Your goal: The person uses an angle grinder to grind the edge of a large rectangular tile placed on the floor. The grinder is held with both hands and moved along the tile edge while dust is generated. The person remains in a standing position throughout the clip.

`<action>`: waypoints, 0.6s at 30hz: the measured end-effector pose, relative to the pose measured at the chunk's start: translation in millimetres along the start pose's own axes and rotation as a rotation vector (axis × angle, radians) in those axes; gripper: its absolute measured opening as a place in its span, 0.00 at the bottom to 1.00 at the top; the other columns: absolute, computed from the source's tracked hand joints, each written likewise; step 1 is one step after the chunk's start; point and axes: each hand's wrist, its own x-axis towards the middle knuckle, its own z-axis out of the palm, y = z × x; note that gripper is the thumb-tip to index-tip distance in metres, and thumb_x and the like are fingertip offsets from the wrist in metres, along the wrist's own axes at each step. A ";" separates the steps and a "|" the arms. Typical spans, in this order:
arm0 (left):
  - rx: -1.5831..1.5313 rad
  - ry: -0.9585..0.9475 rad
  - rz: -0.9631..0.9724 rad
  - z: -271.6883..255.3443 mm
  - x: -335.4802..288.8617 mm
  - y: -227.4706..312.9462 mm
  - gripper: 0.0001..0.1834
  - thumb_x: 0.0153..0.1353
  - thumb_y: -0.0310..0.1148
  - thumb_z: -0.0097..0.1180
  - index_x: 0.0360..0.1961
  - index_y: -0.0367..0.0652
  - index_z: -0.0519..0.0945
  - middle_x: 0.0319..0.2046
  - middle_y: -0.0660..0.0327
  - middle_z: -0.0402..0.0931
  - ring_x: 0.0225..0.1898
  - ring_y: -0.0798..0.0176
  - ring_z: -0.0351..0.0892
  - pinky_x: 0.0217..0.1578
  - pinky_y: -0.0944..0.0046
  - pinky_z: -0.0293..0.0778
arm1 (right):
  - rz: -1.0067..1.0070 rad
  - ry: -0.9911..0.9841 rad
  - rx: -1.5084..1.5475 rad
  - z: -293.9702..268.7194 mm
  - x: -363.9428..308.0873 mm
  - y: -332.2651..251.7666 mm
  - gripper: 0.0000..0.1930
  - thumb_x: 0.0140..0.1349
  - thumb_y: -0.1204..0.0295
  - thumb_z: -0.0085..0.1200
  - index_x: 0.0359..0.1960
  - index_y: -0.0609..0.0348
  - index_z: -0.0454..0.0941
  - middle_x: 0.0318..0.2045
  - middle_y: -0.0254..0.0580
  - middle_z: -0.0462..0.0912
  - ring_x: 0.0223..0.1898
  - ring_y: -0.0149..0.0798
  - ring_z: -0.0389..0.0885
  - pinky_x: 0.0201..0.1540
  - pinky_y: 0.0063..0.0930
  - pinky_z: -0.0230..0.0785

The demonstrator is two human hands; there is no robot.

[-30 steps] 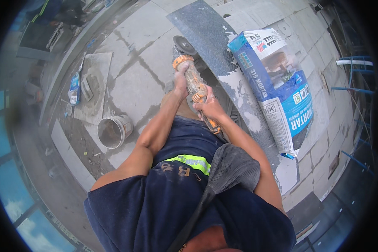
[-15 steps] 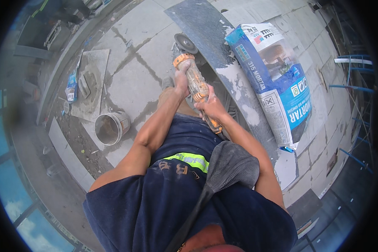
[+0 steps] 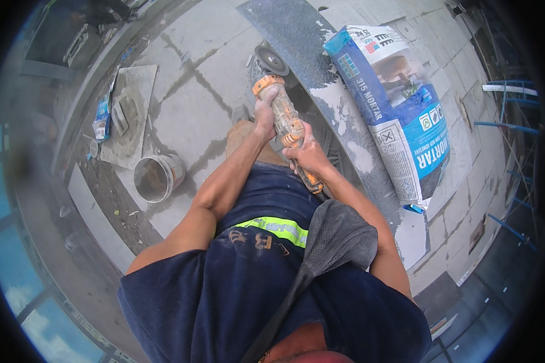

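Note:
A dusty orange angle grinder [image 3: 289, 123] lies in both of my hands, its round grey disc [image 3: 271, 61] pointing away from me. My left hand [image 3: 265, 115] is wrapped round the front of the body, just behind the orange collar. Farther back, my right hand [image 3: 310, 156] grips the rear handle. The disc stands tilted beside the left edge of a long dark grey slab [image 3: 287, 37]; whether it touches that edge I cannot tell. Pale patches cover part of the slab's surface.
To the right, a blue and white mortar bag [image 3: 374, 128] lies along the slab. A dirty white bucket [image 3: 177, 170] stands at left. Beyond it, a trowel-like tool [image 3: 120, 117] rests on a mortar-smeared board [image 3: 140, 91], near a small blue bag [image 3: 102, 118]. Blue bars [image 3: 507, 126] jut in at far right.
The grinder's disc has shifted slightly to the right and a little farther away. Both hands keep their grip, and the whole view has moved slightly.

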 end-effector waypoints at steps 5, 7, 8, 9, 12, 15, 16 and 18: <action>-0.002 0.020 -0.007 0.2 -2.0 -2.0 0.26 0.68 0.41 0.59 0.61 0.45 0.65 0.38 0.53 0.77 0.31 0.54 0.84 0.30 0.50 0.87 | -0.022 -0.005 0.027 0.0 0.8 7.2 0.47 0.59 0.81 0.62 0.76 0.53 0.46 0.37 0.46 0.80 0.18 0.33 0.79 0.16 0.29 0.72; -0.012 0.011 -0.024 0.3 -1.8 -0.8 0.28 0.67 0.40 0.60 0.63 0.46 0.64 0.40 0.54 0.76 0.32 0.56 0.84 0.30 0.51 0.87 | -0.011 -0.003 0.020 -0.2 -0.7 4.0 0.47 0.59 0.80 0.62 0.76 0.53 0.47 0.36 0.45 0.80 0.18 0.33 0.78 0.17 0.29 0.73; -0.015 0.010 -0.030 -0.4 -0.5 -0.3 0.28 0.67 0.40 0.61 0.63 0.46 0.64 0.40 0.54 0.76 0.32 0.56 0.84 0.30 0.51 0.87 | -0.006 -0.002 0.016 0.0 -0.8 2.1 0.47 0.59 0.80 0.62 0.76 0.53 0.47 0.36 0.45 0.80 0.18 0.33 0.78 0.17 0.29 0.73; -0.017 0.008 -0.036 -1.3 1.0 0.5 0.28 0.67 0.40 0.61 0.63 0.46 0.64 0.40 0.54 0.76 0.33 0.56 0.84 0.30 0.51 0.87 | -0.009 -0.001 0.012 0.5 0.8 1.4 0.47 0.59 0.80 0.62 0.76 0.53 0.47 0.35 0.45 0.80 0.18 0.33 0.78 0.17 0.29 0.73; 0.025 0.020 0.008 -12.0 18.5 -1.3 0.24 0.70 0.45 0.56 0.56 0.39 0.68 0.35 0.50 0.78 0.30 0.50 0.84 0.31 0.45 0.87 | -0.015 0.000 0.006 3.2 6.5 -3.6 0.47 0.58 0.80 0.63 0.77 0.53 0.46 0.35 0.44 0.80 0.19 0.33 0.78 0.19 0.30 0.73; 0.024 0.001 -0.033 -8.1 23.9 9.7 0.24 0.69 0.46 0.56 0.56 0.38 0.70 0.36 0.50 0.78 0.30 0.50 0.84 0.32 0.45 0.87 | -0.012 0.004 0.025 7.0 13.3 -13.3 0.47 0.58 0.80 0.63 0.77 0.53 0.46 0.34 0.43 0.80 0.19 0.33 0.78 0.19 0.30 0.73; 0.028 -0.004 -0.039 -8.1 25.8 13.2 0.24 0.69 0.46 0.56 0.56 0.38 0.70 0.36 0.50 0.78 0.30 0.50 0.84 0.32 0.45 0.87 | -0.007 0.006 0.030 9.0 15.1 -17.3 0.47 0.58 0.80 0.63 0.77 0.53 0.46 0.34 0.43 0.80 0.19 0.33 0.78 0.19 0.30 0.73; 0.036 -0.011 -0.052 -7.3 31.5 20.5 0.24 0.69 0.46 0.57 0.56 0.38 0.70 0.35 0.50 0.78 0.30 0.50 0.84 0.32 0.45 0.87 | -0.021 0.003 0.030 9.5 23.2 -19.4 0.48 0.58 0.79 0.63 0.77 0.52 0.46 0.35 0.44 0.81 0.19 0.34 0.79 0.18 0.31 0.73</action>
